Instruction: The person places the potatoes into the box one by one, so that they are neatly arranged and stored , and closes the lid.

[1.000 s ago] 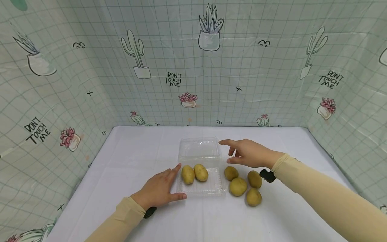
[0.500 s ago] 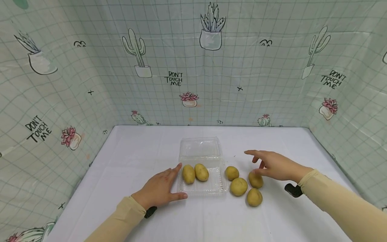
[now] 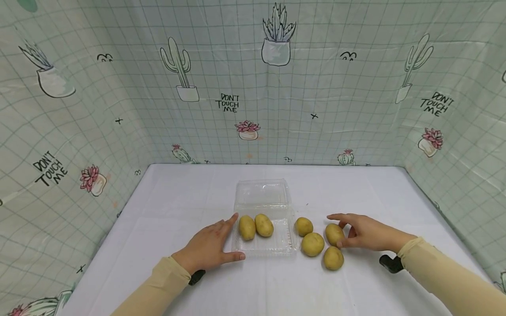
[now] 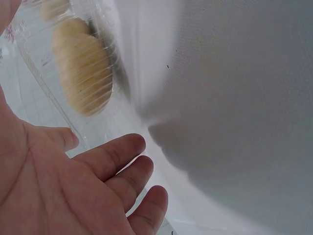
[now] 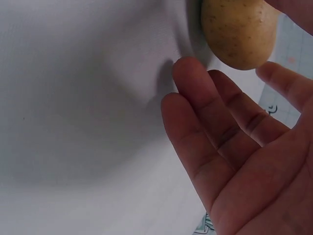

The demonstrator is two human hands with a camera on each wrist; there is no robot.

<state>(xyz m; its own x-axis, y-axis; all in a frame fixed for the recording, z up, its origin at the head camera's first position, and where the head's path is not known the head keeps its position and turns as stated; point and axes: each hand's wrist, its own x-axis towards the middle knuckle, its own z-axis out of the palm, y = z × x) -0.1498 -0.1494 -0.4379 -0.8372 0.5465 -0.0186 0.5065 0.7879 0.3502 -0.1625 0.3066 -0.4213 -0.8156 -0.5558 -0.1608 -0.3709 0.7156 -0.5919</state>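
Note:
A clear plastic clamshell box (image 3: pixel 276 252) lies with its lid (image 3: pixel 262 192) folded back, holding two yellow potatoes (image 3: pixel 247 228) at its left side. Against the box's left edge rests my left hand (image 3: pixel 210 245), fingers extended and thumb along the front. Ribbed plastic (image 4: pixel 100 49) separates it from a potato (image 4: pixel 83 68) in the left wrist view. My right hand (image 3: pixel 371 232) spreads thumb and index around the right-hand potato (image 3: pixel 334 235) without a visible grip. Its other fingers stay loosely extended beside that potato (image 5: pixel 239 34) in the right wrist view.
Beside the box's right edge lie more loose potatoes: a small one (image 3: pixel 304 226), a rounder one (image 3: pixel 312 244) and one nearest the front (image 3: pixel 333 258). A white cloth (image 3: pixel 189 188) covers the table. Patterned curtains (image 3: pixel 272 96) enclose the back and sides.
My right hand has moved from beside the lid to the right and towards me, down to the right-hand potato. My left hand and the box have stayed in place.

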